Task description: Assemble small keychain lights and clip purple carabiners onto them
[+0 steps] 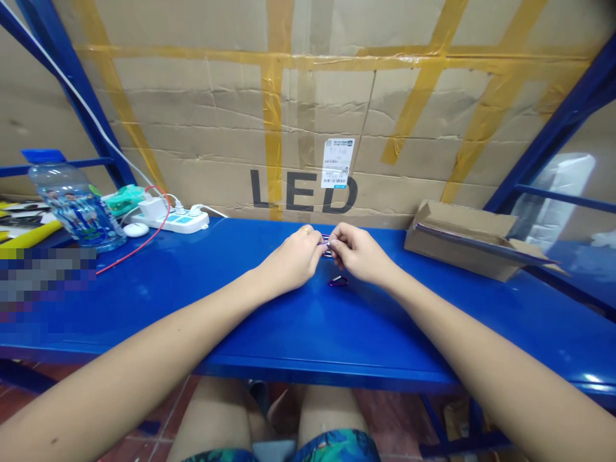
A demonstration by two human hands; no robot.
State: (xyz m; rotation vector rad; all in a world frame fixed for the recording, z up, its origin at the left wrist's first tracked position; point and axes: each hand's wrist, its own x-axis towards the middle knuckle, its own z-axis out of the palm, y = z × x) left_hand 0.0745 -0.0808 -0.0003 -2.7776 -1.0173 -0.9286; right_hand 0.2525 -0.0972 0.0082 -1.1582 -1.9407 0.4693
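Both hands meet above the far middle of the blue table (298,333). My left hand (301,255) is closed, its fingertips pinching a small purple metal piece that looks like a carabiner (325,243). From the other side my right hand (355,251) closes its thumb and fingers on the same small piece. Behind and below the fingertips, more shiny small pieces show in part, mostly hidden by the hands. One purple carabiner (338,281) lies flat on the table, just nearer than my right hand and touched by neither.
An open cardboard box (462,240) sits at the back right. At the left are a plastic bottle (77,205), a white power strip (180,220) with plugs and a red cable (144,242). A large carton (216,128) stands behind the table.
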